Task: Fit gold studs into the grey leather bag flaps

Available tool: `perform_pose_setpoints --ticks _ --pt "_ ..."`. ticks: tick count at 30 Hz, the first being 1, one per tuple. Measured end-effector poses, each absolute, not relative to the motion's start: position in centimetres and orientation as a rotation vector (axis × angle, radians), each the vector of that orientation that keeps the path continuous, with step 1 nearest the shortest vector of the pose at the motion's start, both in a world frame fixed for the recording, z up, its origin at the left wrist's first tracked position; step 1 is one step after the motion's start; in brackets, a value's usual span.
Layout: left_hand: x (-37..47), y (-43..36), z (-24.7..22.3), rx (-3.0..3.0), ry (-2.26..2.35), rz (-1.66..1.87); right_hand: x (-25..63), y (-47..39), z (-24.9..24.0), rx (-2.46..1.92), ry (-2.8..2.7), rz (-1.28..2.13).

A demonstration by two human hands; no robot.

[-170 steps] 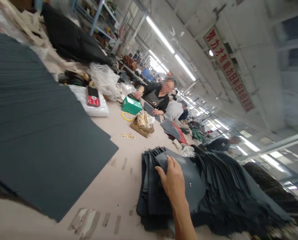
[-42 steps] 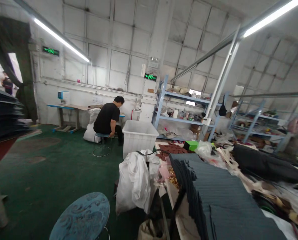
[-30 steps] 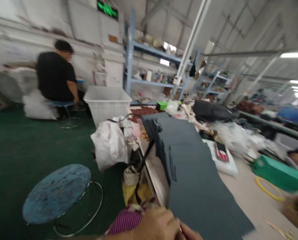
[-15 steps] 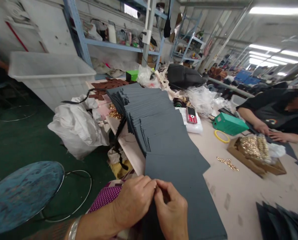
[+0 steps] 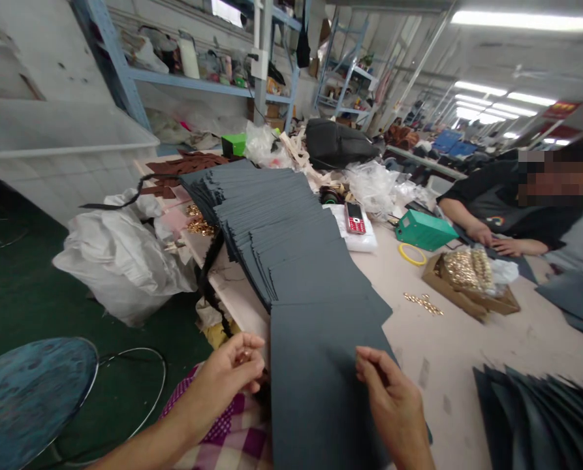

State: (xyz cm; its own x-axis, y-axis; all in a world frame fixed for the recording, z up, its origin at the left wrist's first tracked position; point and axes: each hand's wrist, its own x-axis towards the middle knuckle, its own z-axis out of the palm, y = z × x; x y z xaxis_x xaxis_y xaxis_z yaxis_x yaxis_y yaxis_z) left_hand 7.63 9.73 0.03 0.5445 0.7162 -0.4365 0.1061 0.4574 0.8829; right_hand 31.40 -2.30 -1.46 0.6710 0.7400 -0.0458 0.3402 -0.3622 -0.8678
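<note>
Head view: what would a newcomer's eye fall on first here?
Probably the long fanned stack of dark sheets, running up the middle of the picture. Next comes the cardboard box of gold-coloured pieces to its right, with a green box just beyond. In the foreground, the left hand and right hand are apart.

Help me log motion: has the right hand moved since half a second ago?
Yes: the right hand has moved rightward across the dark sheet stack, away from its left edge.
</note>
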Motion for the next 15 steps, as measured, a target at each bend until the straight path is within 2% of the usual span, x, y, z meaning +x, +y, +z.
perform_pose_setpoints --ticks 3,7,15 --pt "7.6 9.6 -0.4 0.994 0.935 0.352 34.7 -3.2 -1.9 -1.980 -0.675 0.590" --pt "9.0 9.5 -0.1 0.982 0.832 0.279 36.7 -3.2 -2.2 -1.845 -0.599 0.830" --pt "16.1 8.6 1.9 0.658 0.882 0.242 37.7 -2.8 -2.2 -1.759 -0.566 1.072"
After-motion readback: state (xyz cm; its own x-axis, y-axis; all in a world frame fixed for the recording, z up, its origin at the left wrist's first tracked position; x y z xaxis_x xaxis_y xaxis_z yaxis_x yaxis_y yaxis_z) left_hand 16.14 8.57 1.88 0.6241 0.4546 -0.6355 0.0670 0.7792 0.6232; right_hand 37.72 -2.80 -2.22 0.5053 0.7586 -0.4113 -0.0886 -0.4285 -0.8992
